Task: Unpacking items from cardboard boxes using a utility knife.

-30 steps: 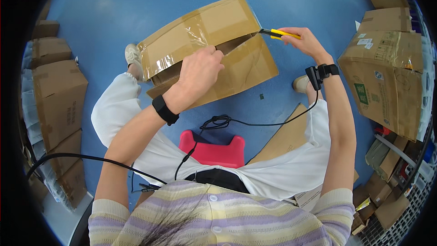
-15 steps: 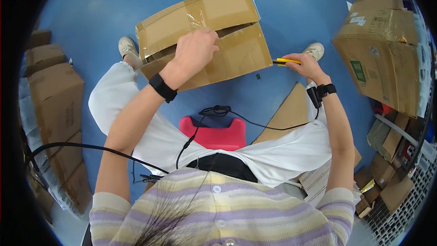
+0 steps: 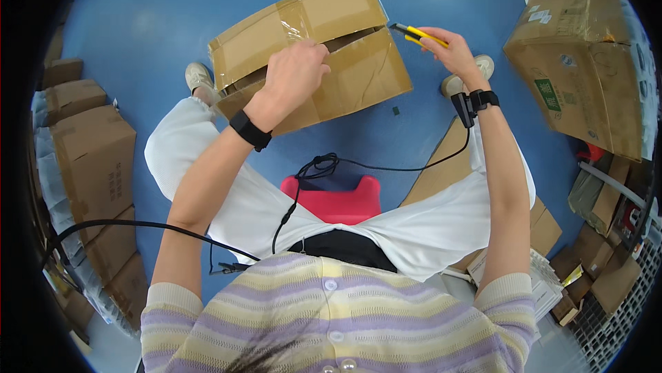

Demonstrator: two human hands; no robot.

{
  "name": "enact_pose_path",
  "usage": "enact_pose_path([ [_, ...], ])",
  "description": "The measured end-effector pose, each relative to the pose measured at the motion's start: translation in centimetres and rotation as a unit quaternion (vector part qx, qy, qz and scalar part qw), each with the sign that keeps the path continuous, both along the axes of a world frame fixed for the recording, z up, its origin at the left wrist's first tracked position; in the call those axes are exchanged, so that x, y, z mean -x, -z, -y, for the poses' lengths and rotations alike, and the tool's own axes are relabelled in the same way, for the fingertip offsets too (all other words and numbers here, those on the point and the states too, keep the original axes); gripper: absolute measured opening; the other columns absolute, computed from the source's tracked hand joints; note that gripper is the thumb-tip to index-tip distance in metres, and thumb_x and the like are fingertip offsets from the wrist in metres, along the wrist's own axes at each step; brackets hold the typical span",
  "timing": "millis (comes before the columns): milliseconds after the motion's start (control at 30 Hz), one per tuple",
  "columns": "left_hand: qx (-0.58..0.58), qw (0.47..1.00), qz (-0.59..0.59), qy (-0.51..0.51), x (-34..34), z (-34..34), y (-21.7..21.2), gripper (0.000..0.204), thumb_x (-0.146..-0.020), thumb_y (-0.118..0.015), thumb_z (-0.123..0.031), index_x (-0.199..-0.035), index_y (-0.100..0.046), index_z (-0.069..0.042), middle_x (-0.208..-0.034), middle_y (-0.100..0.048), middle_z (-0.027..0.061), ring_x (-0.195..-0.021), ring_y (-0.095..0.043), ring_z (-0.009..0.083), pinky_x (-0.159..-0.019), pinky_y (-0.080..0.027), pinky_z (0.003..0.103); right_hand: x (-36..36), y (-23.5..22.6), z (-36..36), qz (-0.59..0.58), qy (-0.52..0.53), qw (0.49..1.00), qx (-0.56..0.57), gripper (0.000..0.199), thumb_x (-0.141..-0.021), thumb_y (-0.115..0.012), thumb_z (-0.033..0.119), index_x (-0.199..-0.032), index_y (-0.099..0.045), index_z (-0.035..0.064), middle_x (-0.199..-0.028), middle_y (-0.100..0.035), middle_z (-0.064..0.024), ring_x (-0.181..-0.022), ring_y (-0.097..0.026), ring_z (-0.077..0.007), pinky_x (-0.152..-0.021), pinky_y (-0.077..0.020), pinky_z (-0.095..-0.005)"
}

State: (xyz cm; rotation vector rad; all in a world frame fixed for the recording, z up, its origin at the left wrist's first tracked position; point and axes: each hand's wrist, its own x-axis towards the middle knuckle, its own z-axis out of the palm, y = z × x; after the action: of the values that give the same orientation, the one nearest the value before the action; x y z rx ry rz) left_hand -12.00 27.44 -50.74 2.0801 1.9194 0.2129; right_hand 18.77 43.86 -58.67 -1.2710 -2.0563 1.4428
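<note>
A brown cardboard box (image 3: 358,76) with clear tape lies on the blue floor in front of me. A gap runs along its top between two flaps. My left hand (image 3: 296,73) is closed on the flap edge at the middle of this gap, its fingertips partly hidden. In my right hand (image 3: 448,52) is a yellow utility knife (image 3: 416,35), with its dark front end pointing left at the box. That front end is close to the right end of the gap; whether it touches the cardboard I cannot tell.
A pink stool (image 3: 331,204) stands between my legs, with a black cable (image 3: 386,168) looping above it. Flat cardboard (image 3: 441,159) lies beside my right leg. Large cartons line the left (image 3: 96,159) and right (image 3: 586,69). A small dark scrap (image 3: 396,111) is on the floor.
My right hand has moved the utility knife up from the box's lower right side to the right end of the gap. My left hand keeps its place on the flap.
</note>
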Motion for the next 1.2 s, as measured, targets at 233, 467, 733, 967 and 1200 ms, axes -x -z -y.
enact_pose_path([
  [233,0.021,1.000,-0.001,0.003,-0.2,0.2,-0.7,0.019,-0.083,-0.069,-0.019,-0.096,-0.069,-0.005,-0.096,-0.067,0.0079,-0.087,-0.065,0.0314,-0.072,-0.053,0.042,0.8,0.2,-0.4,-0.017,-0.012,1.000,0.012,0.031,-0.096,-0.062,0.021,-0.122,-0.067,0.0062,-0.089,-0.071,-0.0012,-0.080,-0.063,-0.0069,-0.064,-0.0471,-0.0232],
  [467,-0.013,1.000,0.008,-0.002,0.2,-0.1,-1.1,0.018,-0.081,-0.071,-0.019,-0.094,-0.070,-0.005,-0.094,-0.066,0.0086,-0.085,-0.066,0.0299,-0.069,-0.053,0.042,1.3,-0.7,-1.1,0.062,-0.041,0.997,-0.023,0.033,-0.094,-0.065,0.023,-0.124,-0.067,0.0091,-0.083,-0.069,0.0010,-0.066,-0.052,-0.0056,-0.059,-0.0434,-0.0206],
  [733,-0.005,1.000,0.017,-0.009,0.0,0.1,-1.3,0.016,-0.082,-0.070,-0.017,-0.092,-0.068,-0.006,-0.092,-0.067,0.0080,-0.087,-0.064,0.0307,-0.071,-0.051,0.040,0.0,-0.4,1.1,0.028,-0.026,0.998,-0.056,0.032,-0.093,-0.064,0.027,-0.120,-0.070,0.0102,-0.079,-0.070,-0.0013,-0.066,-0.057,-0.0099,-0.060,-0.0449,-0.0261],
  [967,-0.007,0.999,0.051,0.011,-0.3,2.9,-4.2,0.018,-0.080,-0.071,-0.019,-0.090,-0.064,-0.007,-0.087,-0.064,0.0085,-0.085,-0.064,0.0308,-0.067,-0.050,0.042,-3.4,-2.2,5.6,0.124,-0.047,0.985,0.113,0.035,-0.095,-0.063,0.027,-0.125,-0.066,0.0091,-0.082,-0.068,0.0005,-0.064,-0.051,-0.0041,-0.055,-0.0413,-0.0212],
  [1200,0.179,0.950,0.189,0.174,-5.7,10.1,-2.0,0.032,-0.076,-0.076,-0.033,-0.088,-0.063,-0.006,-0.090,-0.064,0.0124,-0.089,-0.065,0.0332,-0.070,-0.053,0.046,-7.5,-4.8,7.0,0.016,0.162,0.986,0.033,0.030,-0.097,-0.060,0.024,-0.120,-0.061,0.0043,-0.081,-0.063,0.0008,-0.061,-0.051,-0.0040,-0.052,-0.0408,-0.0212],
])
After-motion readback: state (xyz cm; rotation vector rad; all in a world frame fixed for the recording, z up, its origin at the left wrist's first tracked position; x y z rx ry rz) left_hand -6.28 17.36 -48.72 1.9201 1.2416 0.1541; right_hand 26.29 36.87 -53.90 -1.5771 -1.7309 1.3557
